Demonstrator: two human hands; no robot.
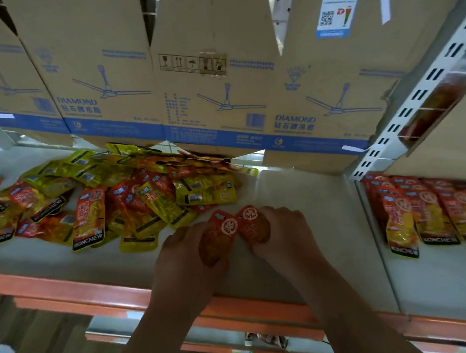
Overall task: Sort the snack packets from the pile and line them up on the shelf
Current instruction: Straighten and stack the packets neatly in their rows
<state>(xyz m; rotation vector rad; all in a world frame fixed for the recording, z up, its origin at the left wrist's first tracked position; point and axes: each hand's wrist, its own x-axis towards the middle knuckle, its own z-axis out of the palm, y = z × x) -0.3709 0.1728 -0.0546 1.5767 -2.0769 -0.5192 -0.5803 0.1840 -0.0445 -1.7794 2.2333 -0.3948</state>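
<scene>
Pale shelf [298, 193] boards with an orange front rail [66, 283] fill the view, under a row of brown cardboard boxes [217, 79]. At the front middle of the shelf, the fingers [180, 237] of the left hand [188, 253] are curled round the lower part of the first orange packet [218, 236]. Those of the right hand [284, 233] are clenched round the second orange packet [253, 225]. The two packets lean toward each other and their upper ends meet between the hands, each showing a round white emblem. Whether their lower ends rest on the shelf cannot be told, as the hands hide them. Just behind and to the left of the hands lies the pile [115, 192] of yellow and orange-red snack packets. They lie flat and overlap in no order, and several show a black band reading KONCHEW. The pile spreads left to the frame's edge, and its back reaches under the bottom edge of the boxes. Bare shelf lies to the right of the hands, up to a white slotted upright [406, 110] that stands between this bay and the next. In that neighbouring bay a lined-up row [440, 209] of orange-and-yellow packets lies overlapped side by side, black bands toward the front. The boxes bear blue drawings of ceiling fans and the word DIAMOND, and the rightmost carries a white and blue label [335, 9] with a square code.
</scene>
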